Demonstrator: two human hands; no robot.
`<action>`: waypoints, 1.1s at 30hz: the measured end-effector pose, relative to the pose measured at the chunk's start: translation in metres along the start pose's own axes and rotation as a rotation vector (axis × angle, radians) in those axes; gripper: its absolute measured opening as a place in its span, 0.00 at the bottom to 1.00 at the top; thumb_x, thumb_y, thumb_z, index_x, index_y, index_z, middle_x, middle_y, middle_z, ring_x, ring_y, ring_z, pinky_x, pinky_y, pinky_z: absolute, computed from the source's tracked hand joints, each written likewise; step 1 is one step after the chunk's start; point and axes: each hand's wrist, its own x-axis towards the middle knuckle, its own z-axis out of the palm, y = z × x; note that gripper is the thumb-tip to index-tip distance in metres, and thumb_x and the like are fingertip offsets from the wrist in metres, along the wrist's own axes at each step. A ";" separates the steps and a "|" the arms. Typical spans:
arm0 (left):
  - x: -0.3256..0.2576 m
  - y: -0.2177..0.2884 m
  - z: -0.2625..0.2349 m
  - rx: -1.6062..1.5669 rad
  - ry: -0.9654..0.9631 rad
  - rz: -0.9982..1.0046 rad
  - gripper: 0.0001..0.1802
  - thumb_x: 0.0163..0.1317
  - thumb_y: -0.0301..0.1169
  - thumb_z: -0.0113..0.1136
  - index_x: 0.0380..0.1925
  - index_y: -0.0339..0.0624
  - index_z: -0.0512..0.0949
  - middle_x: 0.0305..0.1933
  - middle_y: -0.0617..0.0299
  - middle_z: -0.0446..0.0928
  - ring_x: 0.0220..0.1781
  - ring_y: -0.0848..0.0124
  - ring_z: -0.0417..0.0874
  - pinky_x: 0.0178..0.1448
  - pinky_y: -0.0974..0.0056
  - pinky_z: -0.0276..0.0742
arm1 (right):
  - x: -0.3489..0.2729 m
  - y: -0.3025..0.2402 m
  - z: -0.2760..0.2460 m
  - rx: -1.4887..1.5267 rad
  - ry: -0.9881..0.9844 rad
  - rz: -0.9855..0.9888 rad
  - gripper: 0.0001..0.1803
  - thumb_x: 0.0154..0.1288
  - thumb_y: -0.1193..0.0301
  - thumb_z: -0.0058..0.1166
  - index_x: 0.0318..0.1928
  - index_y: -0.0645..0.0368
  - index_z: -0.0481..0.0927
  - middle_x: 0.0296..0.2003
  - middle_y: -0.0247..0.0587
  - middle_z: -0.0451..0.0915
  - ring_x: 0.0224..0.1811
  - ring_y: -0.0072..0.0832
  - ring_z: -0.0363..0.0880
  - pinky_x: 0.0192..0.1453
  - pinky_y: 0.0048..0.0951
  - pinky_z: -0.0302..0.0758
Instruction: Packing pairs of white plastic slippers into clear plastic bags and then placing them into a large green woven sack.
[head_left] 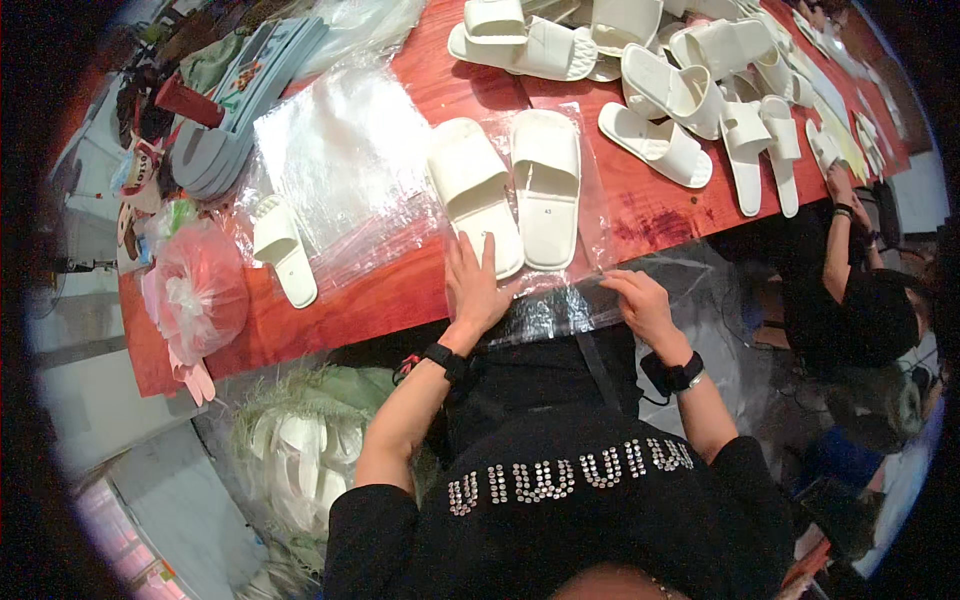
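Two white slippers (512, 188) lie side by side on a clear plastic bag (560, 300) at the near edge of the red table (400, 290). My left hand (474, 283) rests flat on the bag, fingers spread, its fingertips touching the heel of the left slipper. My right hand (640, 303) pinches the bag's near edge to the right of the pair. Both wrists wear black bands.
A stack of clear bags (345, 155) and a single white slipper (281, 248) lie to the left. Many more white slippers (660, 70) are piled at the back. A pink bag (198, 290) sits far left. Another person (850, 290) works at the right.
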 end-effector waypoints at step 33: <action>-0.009 0.021 -0.099 -0.809 -0.813 0.177 0.13 0.56 0.32 0.54 0.39 0.37 0.74 0.38 0.53 0.77 0.41 0.60 0.78 0.47 0.61 0.72 | 0.014 0.045 -0.024 -0.103 -0.008 0.215 0.22 0.48 0.77 0.53 0.47 0.53 0.73 0.44 0.43 0.75 0.44 0.35 0.74 0.44 0.29 0.70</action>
